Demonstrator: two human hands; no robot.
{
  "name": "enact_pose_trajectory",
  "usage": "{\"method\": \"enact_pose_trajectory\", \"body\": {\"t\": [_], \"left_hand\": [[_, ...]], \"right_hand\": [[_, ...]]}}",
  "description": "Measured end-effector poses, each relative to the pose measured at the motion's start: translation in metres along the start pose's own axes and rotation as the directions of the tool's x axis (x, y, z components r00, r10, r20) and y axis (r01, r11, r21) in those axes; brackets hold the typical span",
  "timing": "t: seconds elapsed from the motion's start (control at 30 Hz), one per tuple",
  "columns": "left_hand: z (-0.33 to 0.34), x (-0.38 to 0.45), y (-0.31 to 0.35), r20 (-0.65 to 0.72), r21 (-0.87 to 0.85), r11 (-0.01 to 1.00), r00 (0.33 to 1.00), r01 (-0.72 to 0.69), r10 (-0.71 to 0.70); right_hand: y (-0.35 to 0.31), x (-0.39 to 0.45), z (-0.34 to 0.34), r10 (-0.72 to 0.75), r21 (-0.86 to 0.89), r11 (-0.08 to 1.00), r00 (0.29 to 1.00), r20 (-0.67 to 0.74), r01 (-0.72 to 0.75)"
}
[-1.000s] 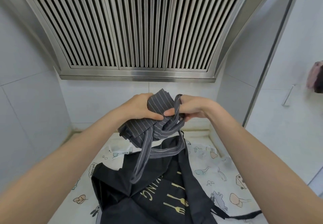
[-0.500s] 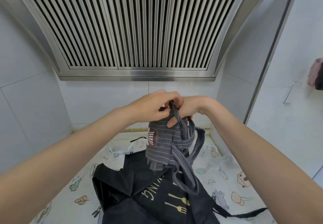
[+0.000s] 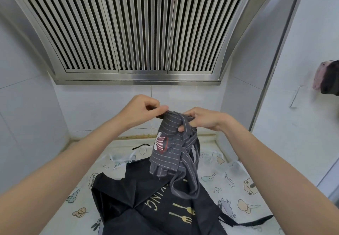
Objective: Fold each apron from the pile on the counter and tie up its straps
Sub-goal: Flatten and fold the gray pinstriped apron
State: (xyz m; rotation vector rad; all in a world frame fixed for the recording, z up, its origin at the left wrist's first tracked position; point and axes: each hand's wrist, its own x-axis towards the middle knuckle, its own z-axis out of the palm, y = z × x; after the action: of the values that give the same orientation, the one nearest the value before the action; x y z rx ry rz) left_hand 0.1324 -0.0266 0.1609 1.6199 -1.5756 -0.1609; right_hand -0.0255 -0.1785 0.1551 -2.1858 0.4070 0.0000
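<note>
A folded grey striped apron with a red and white chef-hat print hangs in the air above the counter. My left hand pinches its top left corner. My right hand grips the top right edge together with a strap. Its grey straps dangle in loops below the bundle. Under it a black apron with gold cutlery print and lettering lies spread on the counter, one black strap trailing right.
The counter is covered with a white cartoon-print sheet. A steel range hood hangs close overhead. Tiled walls close in on the left and back. Cloth hangs on the right wall.
The bundle turned from lying flat between my hands to hanging downward. My hands moved up to its top edge and spread apart, and the chef-hat print came into view.
</note>
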Motion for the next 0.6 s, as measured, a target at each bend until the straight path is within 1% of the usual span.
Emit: {"method": "enact_pose_trajectory", "body": {"t": [0.03, 0.07, 0.13, 0.17, 0.2, 0.27, 0.33, 0.4, 0.43, 0.47, 0.53, 0.57, 0.6], "left_hand": [[0.002, -0.002, 0.002, 0.009, -0.017, 1.000, 1.000, -0.008, 0.009], [0.003, -0.006, 0.002, 0.024, -0.022, 1.000, 1.000, -0.012, 0.012], [0.002, -0.014, -0.004, 0.047, 0.013, 1.000, 0.999, 0.014, -0.014], [0.002, -0.018, -0.008, 0.080, 0.045, 0.998, 0.995, 0.049, -0.052], [0.002, -0.020, -0.012, 0.123, 0.083, 0.992, 0.987, 0.096, -0.106], [0.003, -0.021, -0.017, 0.204, 0.112, 0.970, 0.951, 0.214, -0.233], [0.003, -0.017, -0.015, 0.282, 0.020, 0.943, 0.903, 0.332, -0.324], [0.002, -0.011, -0.010, 0.367, -0.064, 0.929, 0.874, 0.365, -0.318], [0.003, -0.008, -0.007, 0.420, -0.082, 0.926, 0.855, 0.369, -0.304], [0.004, -0.006, -0.003, 0.470, -0.074, 0.923, 0.829, 0.379, -0.303], [0.011, -0.006, 0.006, 0.525, -0.056, 0.904, 0.782, 0.423, -0.334], [0.014, -0.006, 0.009, 0.527, -0.103, 0.881, 0.777, 0.461, -0.344], [0.018, -0.006, 0.011, 0.519, -0.190, 0.841, 0.779, 0.507, -0.352]], "right_hand": [[0.008, -0.001, 0.000, 0.002, 0.070, 0.998, 1.000, 0.000, -0.002], [0.016, -0.004, -0.001, 0.011, 0.178, 0.984, 1.000, -0.018, -0.008], [0.027, -0.010, -0.006, 0.051, 0.437, 0.899, 0.995, -0.088, -0.007], [0.031, -0.013, -0.009, 0.059, 0.508, 0.861, 0.991, -0.118, 0.010], [0.031, -0.016, -0.011, 0.050, 0.521, 0.853, 0.990, -0.129, 0.025], [0.025, -0.017, -0.014, 0.020, 0.453, 0.891, 0.993, -0.115, 0.035], [0.010, -0.017, -0.016, 0.004, 0.299, 0.954, 0.999, -0.051, 0.011], [-0.003, -0.015, -0.016, 0.030, 0.130, 0.991, 0.999, 0.020, -0.033], [-0.006, -0.014, -0.016, 0.046, 0.076, 0.996, 0.999, 0.028, -0.049], [-0.008, -0.013, -0.017, 0.054, 0.062, 0.997, 0.998, 0.027, -0.055], [-0.009, -0.014, -0.018, 0.044, 0.121, 0.992, 0.999, 0.021, -0.046], [-0.011, -0.015, -0.018, 0.020, 0.158, 0.987, 1.000, 0.022, -0.023], [-0.012, -0.015, -0.017, -0.008, 0.208, 0.978, 1.000, 0.010, 0.006]]}}
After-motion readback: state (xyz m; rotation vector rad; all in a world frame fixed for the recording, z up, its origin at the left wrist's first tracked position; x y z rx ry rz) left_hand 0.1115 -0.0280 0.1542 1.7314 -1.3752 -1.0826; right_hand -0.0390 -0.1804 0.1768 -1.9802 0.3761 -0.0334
